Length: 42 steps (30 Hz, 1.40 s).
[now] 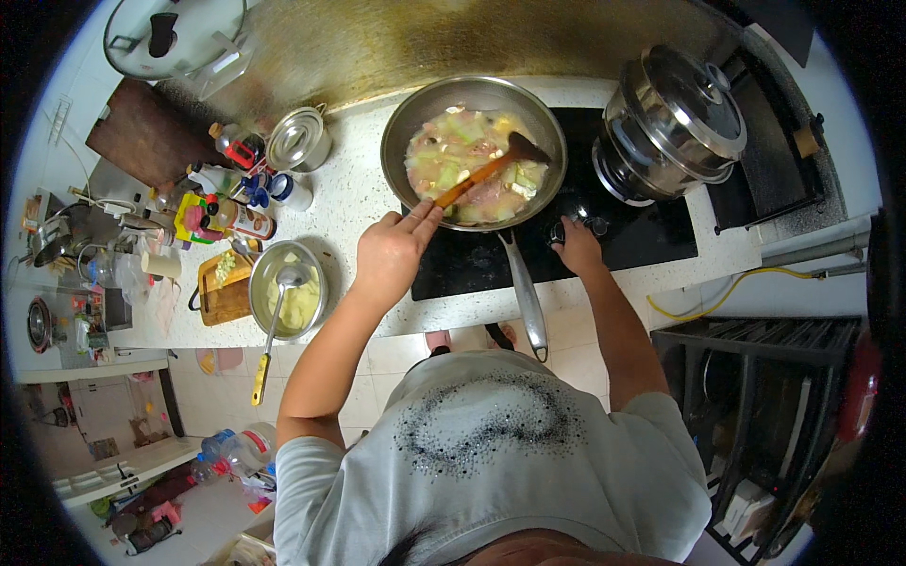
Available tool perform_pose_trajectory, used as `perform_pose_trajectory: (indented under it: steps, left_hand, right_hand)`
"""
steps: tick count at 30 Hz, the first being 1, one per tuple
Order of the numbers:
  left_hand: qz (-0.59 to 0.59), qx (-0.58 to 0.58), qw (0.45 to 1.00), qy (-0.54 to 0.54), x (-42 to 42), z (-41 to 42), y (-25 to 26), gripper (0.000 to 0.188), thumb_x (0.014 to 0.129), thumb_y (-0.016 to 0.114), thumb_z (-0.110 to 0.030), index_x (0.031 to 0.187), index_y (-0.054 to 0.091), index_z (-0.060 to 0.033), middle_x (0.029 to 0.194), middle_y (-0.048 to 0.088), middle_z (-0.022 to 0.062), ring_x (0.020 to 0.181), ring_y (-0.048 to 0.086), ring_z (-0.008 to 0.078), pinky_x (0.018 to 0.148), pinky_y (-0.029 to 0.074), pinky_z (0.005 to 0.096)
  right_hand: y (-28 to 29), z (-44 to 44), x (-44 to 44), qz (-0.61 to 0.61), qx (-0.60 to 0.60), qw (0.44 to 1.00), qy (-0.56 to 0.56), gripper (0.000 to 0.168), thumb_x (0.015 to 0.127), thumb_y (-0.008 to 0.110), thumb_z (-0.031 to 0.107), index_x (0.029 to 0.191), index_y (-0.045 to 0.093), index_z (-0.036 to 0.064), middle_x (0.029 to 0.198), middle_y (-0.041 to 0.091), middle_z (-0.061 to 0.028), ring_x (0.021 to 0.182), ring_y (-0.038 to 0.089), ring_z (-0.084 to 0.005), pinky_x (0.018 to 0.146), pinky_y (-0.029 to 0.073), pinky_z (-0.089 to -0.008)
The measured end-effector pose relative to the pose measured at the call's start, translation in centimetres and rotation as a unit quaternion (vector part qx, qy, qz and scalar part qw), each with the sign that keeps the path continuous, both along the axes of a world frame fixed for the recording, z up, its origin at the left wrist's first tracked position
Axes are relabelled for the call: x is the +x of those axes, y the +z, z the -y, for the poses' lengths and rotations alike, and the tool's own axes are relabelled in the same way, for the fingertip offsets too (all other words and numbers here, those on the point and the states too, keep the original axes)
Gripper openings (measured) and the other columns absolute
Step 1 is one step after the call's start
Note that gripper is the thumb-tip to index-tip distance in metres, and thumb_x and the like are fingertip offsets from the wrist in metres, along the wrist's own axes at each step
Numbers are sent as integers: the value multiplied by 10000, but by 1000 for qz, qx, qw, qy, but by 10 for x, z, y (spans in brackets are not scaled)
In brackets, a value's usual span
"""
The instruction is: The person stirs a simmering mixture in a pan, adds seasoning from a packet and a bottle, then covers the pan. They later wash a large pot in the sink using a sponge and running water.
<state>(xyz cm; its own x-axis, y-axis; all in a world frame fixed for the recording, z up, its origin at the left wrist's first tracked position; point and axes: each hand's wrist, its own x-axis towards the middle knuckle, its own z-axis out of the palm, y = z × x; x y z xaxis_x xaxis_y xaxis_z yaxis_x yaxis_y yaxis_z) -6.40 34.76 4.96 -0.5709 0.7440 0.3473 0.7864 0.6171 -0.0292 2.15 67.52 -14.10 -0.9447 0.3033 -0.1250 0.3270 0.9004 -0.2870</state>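
My left hand (393, 247) grips the handle of a wooden spatula (478, 173), whose dark blade rests in the food at the right side of a frying pan (396, 124). Pale green vegetable slices, pinkish meat and whitish pieces sit in cloudy liquid (453, 159) inside the pan. The pan stands on a black glass cooktop (460, 265), its metal handle pointing towards me. To the right of that handle, my right hand (582, 247) has its fingers on a dark control knob (556, 235) at the cooktop's front. A second knob (598, 226) lies just beyond.
A lidded steel steamer pot (658, 134) stands on the right burner. Left on the counter (354, 163) are a steel bowl (322, 308) of pale slices with a ladle (272, 325) in it, a cutting board (219, 301), a lidded steel canister (301, 141) and several seasoning bottles (244, 219).
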Motion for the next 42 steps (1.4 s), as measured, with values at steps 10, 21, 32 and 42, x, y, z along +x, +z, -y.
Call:
perform_pose_trajectory:
  steps: [10,21,32,42]
  left_hand:
    - [-53,-58,997,-1,-4,43,35,347,744,548,-96,1082,626,-84,1154,616,13,649,543,176,596,497,289]
    - [108,-136,981,84,45,37,109,423,700,513,17,1077,645,-119,955,667,95,710,633,273,628,508,369]
    - [158,-84,982,61,44,52,136,396,711,515,6,1054,662,-128,846,651,150,705,622,327,626,499,398]
    - [225,45,970,80,36,56,76,353,762,556,0,1096,626,-90,771,645,176,676,633,300,601,494,383]
  right_hand:
    - [-1,50,88,-202,-190,955,-104,368,816,642,137,1159,540,50,987,588,-104,742,574,-194,626,476,-302]
    - [92,100,94,-99,-468,878,-25,473,807,661,183,1223,468,65,1046,582,-102,751,563,-153,639,481,-286]
    - [79,108,90,-142,-462,875,13,516,785,662,140,1233,429,34,1068,576,-128,748,570,-172,619,488,-304]
    - [78,109,88,-141,-476,868,20,517,777,670,134,1222,436,16,1051,593,-116,737,573,-156,621,484,-299]
